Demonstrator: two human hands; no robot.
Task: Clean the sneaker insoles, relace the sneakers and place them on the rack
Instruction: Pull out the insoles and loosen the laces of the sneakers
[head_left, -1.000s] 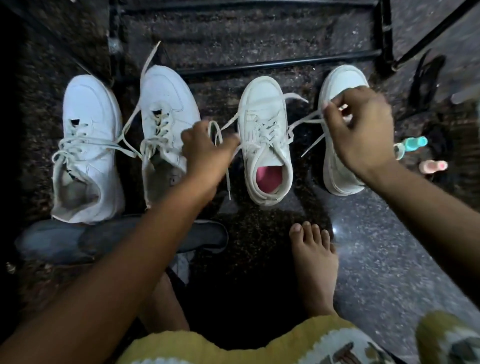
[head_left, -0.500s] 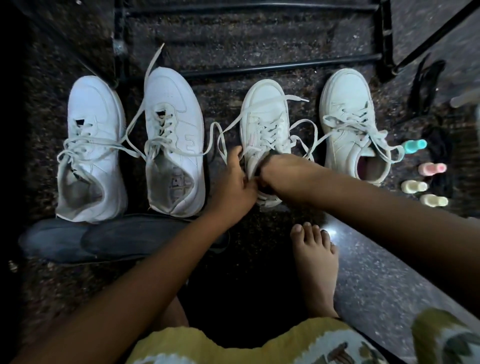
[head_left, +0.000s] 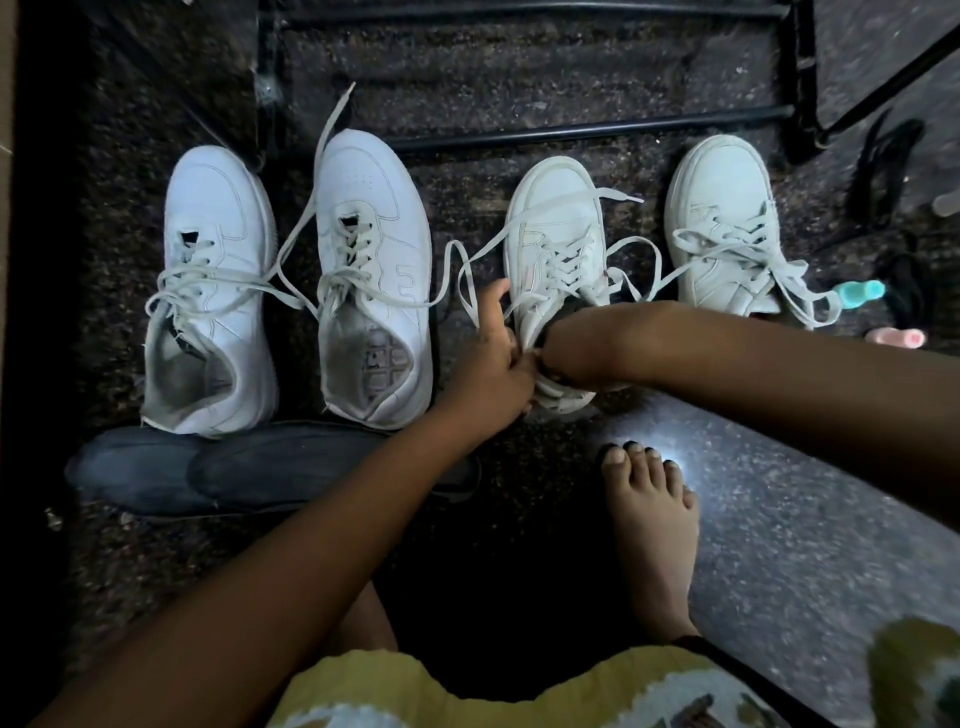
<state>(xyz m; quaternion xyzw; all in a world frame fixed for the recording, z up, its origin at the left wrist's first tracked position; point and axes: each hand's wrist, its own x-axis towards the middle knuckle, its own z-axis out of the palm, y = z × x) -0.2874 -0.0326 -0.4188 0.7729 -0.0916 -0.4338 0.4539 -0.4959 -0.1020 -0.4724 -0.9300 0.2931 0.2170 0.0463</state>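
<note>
Right hand (head_left: 558, 353) left far-right sneaker (head_left: 727, 223), now inside third sneaker (head_left: 556, 234).

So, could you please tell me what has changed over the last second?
The right hand left the laces of the far-right sneaker and moved left into the opening of the third sneaker; its fingers are hidden. The left hand shifted right and now holds that sneaker's collar. The left pair of sneakers stayed put.
</note>
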